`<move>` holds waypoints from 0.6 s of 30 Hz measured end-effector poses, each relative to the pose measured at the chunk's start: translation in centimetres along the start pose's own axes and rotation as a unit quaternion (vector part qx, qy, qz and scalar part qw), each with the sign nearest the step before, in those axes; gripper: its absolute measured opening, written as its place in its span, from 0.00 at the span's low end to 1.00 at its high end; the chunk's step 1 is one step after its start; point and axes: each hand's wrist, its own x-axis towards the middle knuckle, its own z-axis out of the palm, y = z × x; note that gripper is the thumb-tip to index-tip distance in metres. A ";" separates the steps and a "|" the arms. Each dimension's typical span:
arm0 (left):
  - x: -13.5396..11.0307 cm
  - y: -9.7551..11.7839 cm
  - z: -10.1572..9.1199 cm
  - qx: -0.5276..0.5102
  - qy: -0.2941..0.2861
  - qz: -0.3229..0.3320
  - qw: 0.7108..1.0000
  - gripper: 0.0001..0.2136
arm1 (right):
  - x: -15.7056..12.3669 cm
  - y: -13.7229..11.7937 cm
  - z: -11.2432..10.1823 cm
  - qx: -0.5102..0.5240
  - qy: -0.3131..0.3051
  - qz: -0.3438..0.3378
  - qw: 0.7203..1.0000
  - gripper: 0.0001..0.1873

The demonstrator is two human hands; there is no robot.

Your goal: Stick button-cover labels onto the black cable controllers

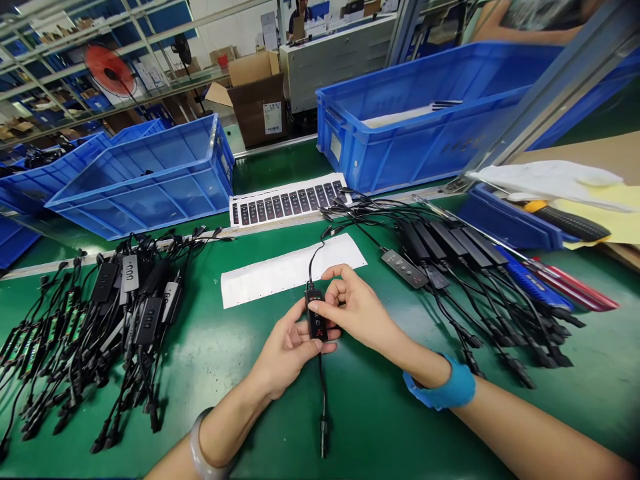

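Observation:
Over the middle of the green table, a small black inline cable controller (317,321) with printed button marks is held between my hands. My left hand (293,343) grips its lower end, fingers behind and thumb at the edge. My right hand (353,303) presses a thumb on the upper part of its face, with the fingers curled at its right side. One cable runs up from it, another hangs down to a black connector (324,437). Just behind lies a blank white strip of paper (270,277). Farther back is a sheet of black button labels (285,203).
Left lies a pile of cabled controllers (135,300) and bare green circuit boards (50,330). Right are more finished-looking controllers (440,243), a red-handled screwdriver (575,283) and a utility knife (570,220). Blue bins (150,180) line the back, with a slanted metal post (555,87) at right.

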 end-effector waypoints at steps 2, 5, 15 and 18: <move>0.1 0.2 0.0 -0.008 -0.006 -0.004 1.000 0.32 | 0.1 0.3 -0.2 -0.040 -0.019 -0.012 0.999 0.24; 0.1 0.8 0.0 -0.007 -0.012 -0.008 1.000 0.34 | -0.1 0.5 -0.2 -0.056 -0.079 -0.030 0.995 0.43; 0.2 0.6 0.2 0.078 0.001 -0.024 0.997 0.20 | 0.1 0.1 0.1 -0.026 -0.117 -0.050 0.992 0.25; 0.3 0.4 0.3 0.097 0.000 -0.025 0.995 0.19 | 0.4 0.0 0.2 -0.005 -0.092 -0.056 0.994 0.14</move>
